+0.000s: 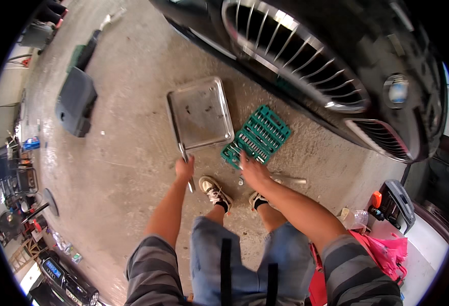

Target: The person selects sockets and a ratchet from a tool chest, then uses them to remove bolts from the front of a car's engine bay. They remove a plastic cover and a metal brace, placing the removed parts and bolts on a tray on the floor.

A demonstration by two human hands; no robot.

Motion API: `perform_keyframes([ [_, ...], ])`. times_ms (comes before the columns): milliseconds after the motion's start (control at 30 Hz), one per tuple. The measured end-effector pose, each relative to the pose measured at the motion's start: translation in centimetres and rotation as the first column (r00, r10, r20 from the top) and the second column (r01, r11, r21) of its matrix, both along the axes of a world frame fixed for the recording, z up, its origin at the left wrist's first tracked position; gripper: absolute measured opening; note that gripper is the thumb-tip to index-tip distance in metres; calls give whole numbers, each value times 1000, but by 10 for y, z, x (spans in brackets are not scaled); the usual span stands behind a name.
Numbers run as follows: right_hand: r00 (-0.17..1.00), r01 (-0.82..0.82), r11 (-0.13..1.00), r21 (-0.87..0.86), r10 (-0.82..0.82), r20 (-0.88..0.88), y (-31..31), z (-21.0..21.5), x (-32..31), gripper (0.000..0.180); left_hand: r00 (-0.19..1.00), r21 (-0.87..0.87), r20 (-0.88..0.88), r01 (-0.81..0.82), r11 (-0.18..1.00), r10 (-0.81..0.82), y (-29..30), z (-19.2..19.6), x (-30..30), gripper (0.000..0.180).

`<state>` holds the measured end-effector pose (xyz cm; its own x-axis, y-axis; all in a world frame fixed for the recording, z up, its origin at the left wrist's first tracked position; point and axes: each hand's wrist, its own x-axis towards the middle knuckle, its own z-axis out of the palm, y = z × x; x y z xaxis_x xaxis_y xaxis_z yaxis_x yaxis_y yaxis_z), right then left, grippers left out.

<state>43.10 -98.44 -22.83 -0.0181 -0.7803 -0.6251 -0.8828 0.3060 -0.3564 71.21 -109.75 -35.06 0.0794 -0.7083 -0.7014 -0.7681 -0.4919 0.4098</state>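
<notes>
My left hand (185, 168) is closed around a long silver metal bar (191, 184), which sticks out above and below the fist. Its upper end lies in front of the near left corner of a shallow metal tray (199, 146). To the right, my right hand (254, 171) reaches with fingers extended to the near edge of a green socket set case (277, 126). The case lies open on the floor, with rows of silver sockets (253, 145) in it. My right fingertips are slightly blurred, and I make out nothing held in them.
A black car front with a chrome grille (296, 58) overhangs the far right. Near my shoes lie a silver tube (291, 180) and a small round metal piece (241, 181). A dark grey plastic part (75, 99) lies far left. Pink bags (382, 252) sit at the right.
</notes>
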Motion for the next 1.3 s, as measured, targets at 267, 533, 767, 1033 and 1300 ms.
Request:
perform_keyframes([
  [267, 968, -99, 956, -277, 27, -251, -205, -300, 84, 27, 867, -372, 334, 482, 793, -370, -155, -224, -68, 34],
  [533, 937, -338, 788, -514, 231, -263, -208, -385, 95, 52, 807, -588, 357, 585, 558, -470, -173, -267, -57, 19],
  [767, 784, -579, 641, -504, 606, -130, -191, -307, -2, 41, 729, -595, 553, 684, 422, -404, -175, -264, -39, 31],
  [1033, 852, -509, 831, -224, 523, 6, -6, -265, -123, 19, 747, -702, 489, 644, 305, -451, -184, -231, -40, 31],
  [1300, 988, 60, 988, -140, -39, 151, 95, -306, -104, 31, 59, -613, 342, 770, -175, -938, -56, -202, -143, 34],
])
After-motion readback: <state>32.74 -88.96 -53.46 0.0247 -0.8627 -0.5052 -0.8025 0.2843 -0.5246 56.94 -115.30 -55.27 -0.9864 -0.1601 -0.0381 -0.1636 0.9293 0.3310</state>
